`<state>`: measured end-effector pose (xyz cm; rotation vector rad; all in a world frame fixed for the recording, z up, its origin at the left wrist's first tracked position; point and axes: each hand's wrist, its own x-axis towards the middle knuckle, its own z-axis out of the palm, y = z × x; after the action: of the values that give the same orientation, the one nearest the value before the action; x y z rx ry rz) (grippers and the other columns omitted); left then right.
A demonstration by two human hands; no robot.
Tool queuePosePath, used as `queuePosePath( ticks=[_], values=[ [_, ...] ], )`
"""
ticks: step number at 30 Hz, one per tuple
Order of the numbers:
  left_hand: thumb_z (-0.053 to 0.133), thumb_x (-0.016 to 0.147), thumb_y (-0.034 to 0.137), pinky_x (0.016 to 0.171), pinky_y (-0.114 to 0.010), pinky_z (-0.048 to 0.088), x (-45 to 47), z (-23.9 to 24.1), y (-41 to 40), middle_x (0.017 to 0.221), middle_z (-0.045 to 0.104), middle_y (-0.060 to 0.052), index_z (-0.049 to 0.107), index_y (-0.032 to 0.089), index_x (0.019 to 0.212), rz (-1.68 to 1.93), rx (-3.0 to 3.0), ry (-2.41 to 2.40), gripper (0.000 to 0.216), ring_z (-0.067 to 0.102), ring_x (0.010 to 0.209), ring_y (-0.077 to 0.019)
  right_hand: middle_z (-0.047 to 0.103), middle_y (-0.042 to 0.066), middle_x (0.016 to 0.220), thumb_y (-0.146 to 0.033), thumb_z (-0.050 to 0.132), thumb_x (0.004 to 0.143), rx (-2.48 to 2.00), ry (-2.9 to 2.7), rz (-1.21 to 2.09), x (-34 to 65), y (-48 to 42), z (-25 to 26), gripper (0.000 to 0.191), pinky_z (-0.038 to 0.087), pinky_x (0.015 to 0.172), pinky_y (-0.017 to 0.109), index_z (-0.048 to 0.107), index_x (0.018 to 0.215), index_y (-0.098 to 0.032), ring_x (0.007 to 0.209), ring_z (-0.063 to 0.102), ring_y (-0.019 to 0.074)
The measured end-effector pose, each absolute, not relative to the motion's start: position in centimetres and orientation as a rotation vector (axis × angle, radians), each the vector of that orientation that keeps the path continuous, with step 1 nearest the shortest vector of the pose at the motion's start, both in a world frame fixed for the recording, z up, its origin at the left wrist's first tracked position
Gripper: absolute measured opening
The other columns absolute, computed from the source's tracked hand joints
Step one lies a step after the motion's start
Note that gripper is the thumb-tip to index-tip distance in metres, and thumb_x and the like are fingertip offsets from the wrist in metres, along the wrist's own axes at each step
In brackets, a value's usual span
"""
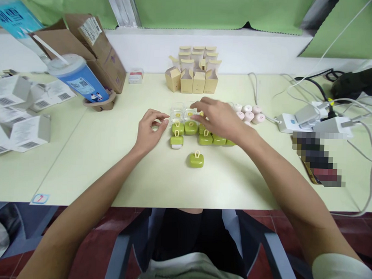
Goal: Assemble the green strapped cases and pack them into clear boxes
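Note:
My left hand [151,129] is beside the left end of a row of clear plastic cases [177,115]. Its thumb and forefinger are brought together; what is between them is too small to make out. My right hand [215,116] reaches over the row from the right, thumb and fingers bent around a clear plastic case [189,114] with a yellow piece in it. Just in front are several glossy green cases with cream loops [191,128], partly hidden under my right hand. One green case [196,160] lies apart, closer to me. Another [176,142] shows a white lower part.
Small open cardboard boxes [192,82] stand against the wall. Pale pink cases [248,116] sit right of my hand, near a power strip [292,123], cables and a phone [316,160]. At left are a blue cup [87,81], a carton [106,59] and white boxes [30,134].

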<state>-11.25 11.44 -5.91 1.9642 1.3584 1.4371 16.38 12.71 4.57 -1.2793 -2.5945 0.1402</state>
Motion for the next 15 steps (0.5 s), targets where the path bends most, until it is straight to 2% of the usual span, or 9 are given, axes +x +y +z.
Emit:
queuePosePath(
  ticks=[3,7,9,12,15],
  values=[
    [0.074,0.099,0.072,0.102,-0.039,0.065,-11.9,-6.8,12.4,0.14,0.075,-0.014,0.076,0.025,0.131,1.361,1.857,1.309,0.057,0.075,0.126,-0.0262,0.078,0.016,0.128,-0.028,0.049,0.112,-1.291,-2.407,0.187,18.0,14.0,5.4,0.036,0.047,0.088,0.042,0.075,0.135,-0.019,0.103,0.071,0.0306],
    [0.065,0.102,0.078,0.129,-0.055,0.05,-12.5,-8.1,13.0,0.165,0.063,-0.018,0.059,0.027,0.159,1.188,1.862,1.243,0.076,0.058,0.158,-0.0331,0.082,0.015,0.12,-0.027,0.06,0.108,-1.314,-2.232,0.225,21.2,15.5,6.9,0.024,0.052,0.099,0.047,0.081,0.116,-0.019,0.098,0.072,0.0283],
    [0.061,0.106,0.076,0.134,-0.058,0.044,-12.7,-8.5,13.1,0.167,0.062,-0.018,0.051,0.029,0.166,1.14,1.88,1.227,0.077,0.053,0.164,-0.0324,0.084,0.014,0.112,-0.034,0.067,0.107,-1.333,-2.121,0.199,23.8,16.1,8.0,0.02,0.054,0.099,0.048,0.082,0.107,-0.021,0.093,0.073,0.026],
    [0.058,0.107,0.076,0.133,-0.058,0.044,-12.9,-9.0,13.2,0.16,0.068,-0.017,0.049,0.03,0.168,1.111,1.911,1.24,0.077,0.054,0.163,-0.0313,0.08,0.01,0.087,-0.052,0.077,0.102,-1.406,-2.087,0.148,28.8,16.9,9.1,0.031,0.055,0.097,0.05,0.08,0.087,-0.026,0.081,0.069,0.0228],
    [0.058,0.106,0.077,0.13,-0.058,0.048,-13.0,-8.9,13.4,0.156,0.071,-0.017,0.05,0.029,0.168,1.125,1.92,1.257,0.078,0.059,0.158,-0.0313,0.07,0.007,0.063,-0.054,0.091,0.089,-1.632,-2.244,0.294,32.8,18.2,8.5,0.035,0.055,0.076,0.044,0.079,0.076,-0.025,0.076,0.069,0.0233]
  ],
)
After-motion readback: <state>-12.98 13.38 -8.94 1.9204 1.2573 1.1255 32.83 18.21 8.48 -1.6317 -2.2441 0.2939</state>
